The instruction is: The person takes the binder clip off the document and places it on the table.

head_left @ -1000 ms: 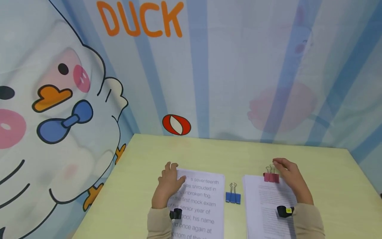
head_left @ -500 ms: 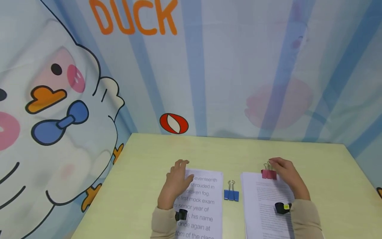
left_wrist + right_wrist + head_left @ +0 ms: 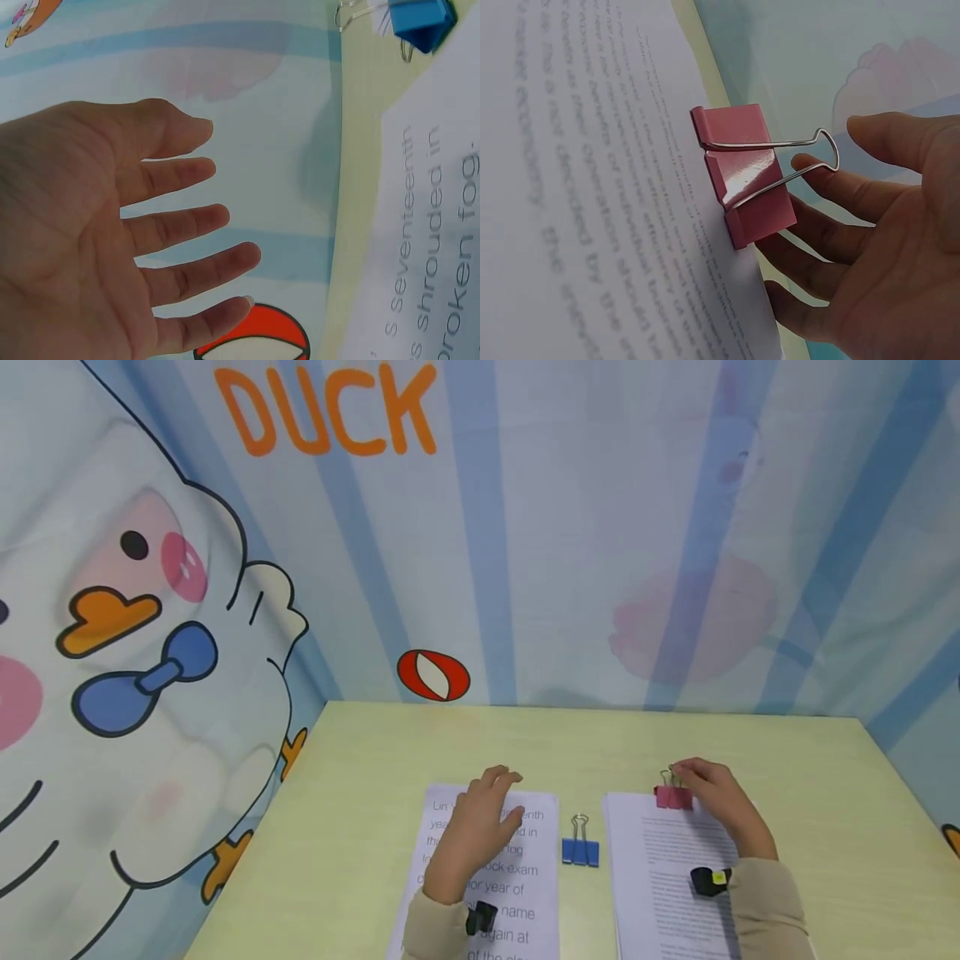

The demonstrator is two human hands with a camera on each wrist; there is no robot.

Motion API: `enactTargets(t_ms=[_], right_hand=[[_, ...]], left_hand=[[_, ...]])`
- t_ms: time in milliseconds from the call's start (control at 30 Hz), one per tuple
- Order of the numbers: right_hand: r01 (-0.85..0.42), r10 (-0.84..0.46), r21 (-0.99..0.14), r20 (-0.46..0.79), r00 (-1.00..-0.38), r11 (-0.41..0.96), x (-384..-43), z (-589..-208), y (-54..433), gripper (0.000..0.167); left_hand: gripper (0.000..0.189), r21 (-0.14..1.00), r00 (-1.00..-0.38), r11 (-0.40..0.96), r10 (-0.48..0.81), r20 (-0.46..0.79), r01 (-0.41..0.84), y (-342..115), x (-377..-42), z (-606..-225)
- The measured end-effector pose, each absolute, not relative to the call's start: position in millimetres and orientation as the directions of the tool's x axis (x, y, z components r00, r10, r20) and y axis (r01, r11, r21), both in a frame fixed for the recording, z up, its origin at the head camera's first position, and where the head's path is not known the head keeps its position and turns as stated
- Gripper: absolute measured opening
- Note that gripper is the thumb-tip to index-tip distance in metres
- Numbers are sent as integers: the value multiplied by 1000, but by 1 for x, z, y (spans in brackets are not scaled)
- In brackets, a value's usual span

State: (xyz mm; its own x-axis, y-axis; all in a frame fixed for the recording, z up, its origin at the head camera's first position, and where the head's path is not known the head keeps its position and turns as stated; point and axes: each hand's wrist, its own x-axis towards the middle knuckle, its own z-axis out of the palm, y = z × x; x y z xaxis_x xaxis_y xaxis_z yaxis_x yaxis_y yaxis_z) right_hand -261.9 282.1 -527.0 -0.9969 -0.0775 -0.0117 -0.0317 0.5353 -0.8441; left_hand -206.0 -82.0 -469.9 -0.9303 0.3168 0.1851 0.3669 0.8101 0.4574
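Observation:
A pink binder clip (image 3: 673,797) is clamped on the top edge of the right paper stack (image 3: 667,868), which carries small print. Beside it is my right hand (image 3: 722,802), its fingers reaching behind the clip. In the right wrist view, a gap shows between the thumb (image 3: 889,139) and the clip's wire handle (image 3: 826,146), while the index fingertip lies behind that wire. My left hand (image 3: 480,827), fingers spread and slightly bent, is over the large-print paper (image 3: 536,877) and holds nothing. A blue binder clip (image 3: 581,852) stands between the papers, wire handles pointing away.
The pale yellow table (image 3: 375,743) runs back to a curtain (image 3: 555,568) with blue stripes and duck pictures. Another duck-printed cloth (image 3: 225,793) hangs along the left side of the table.
My left hand has moved right, from the left edge of the large-print paper to over its middle. My right hand has come slightly closer to the pink binder clip's handles.

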Motion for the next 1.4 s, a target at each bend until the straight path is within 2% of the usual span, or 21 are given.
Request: enactTargets(t_ms=[300, 700, 1000, 1400], right_hand=[[-33, -88, -840, -17, -996, 542, -262, -529, 282, 47], [-66, -128, -834, -6, -992, 548, -263, -529, 286, 46], [-61, -122, -842, -6, -992, 536, -265, -533, 286, 46], [-81, -88, -845, 40, -995, 529, -264, -529, 288, 36]], left_hand=[[42, 392, -884, 792, 421, 204, 468, -61, -196, -462], [43, 401, -791, 693, 587, 170, 600, -33, -188, -462], [44, 390, -758, 669, 638, 137, 633, -19, -187, -474], [36, 322, -714, 659, 696, 79, 679, 2, -177, -482]])
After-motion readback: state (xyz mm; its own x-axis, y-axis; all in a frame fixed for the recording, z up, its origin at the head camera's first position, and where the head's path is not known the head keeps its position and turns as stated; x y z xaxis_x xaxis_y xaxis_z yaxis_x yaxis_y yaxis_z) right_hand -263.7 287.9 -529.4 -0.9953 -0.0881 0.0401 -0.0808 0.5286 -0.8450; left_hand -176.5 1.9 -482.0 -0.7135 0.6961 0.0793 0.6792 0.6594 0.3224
